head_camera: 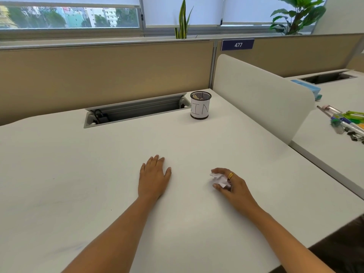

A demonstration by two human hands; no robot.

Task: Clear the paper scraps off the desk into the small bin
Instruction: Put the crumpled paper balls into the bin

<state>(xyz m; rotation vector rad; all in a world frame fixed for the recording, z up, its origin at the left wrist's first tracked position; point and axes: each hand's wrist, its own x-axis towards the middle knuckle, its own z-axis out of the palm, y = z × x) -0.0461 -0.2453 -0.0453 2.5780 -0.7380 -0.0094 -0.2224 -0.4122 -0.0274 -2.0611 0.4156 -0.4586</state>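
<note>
- right hand (232, 184) curled around a crumpled paper scrap (219, 180), low on the desk (78, 174)
- left hand (153, 177) flat, fingers straight, palm down beside it
- bin (200, 108) well beyond both hands – scraps visible inside
- cable tray (136, 111) left of the bin, white divider (260, 95) to its right

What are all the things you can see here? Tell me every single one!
desk: one, white, under everything
bin: one, black mesh with white label, far side of desk, paper inside
paper ball: one, white, held at the near side
cable slot: one, grey, left of bin
divider: one, white, desk's right edge
sign: one, blue, reads 477, back partition
plants: two, green, by window
pens: pile, mixed colours, next desk
left grip: hand, flat on desk
right grip: hand, gold ring, curled round paper ball
</note>
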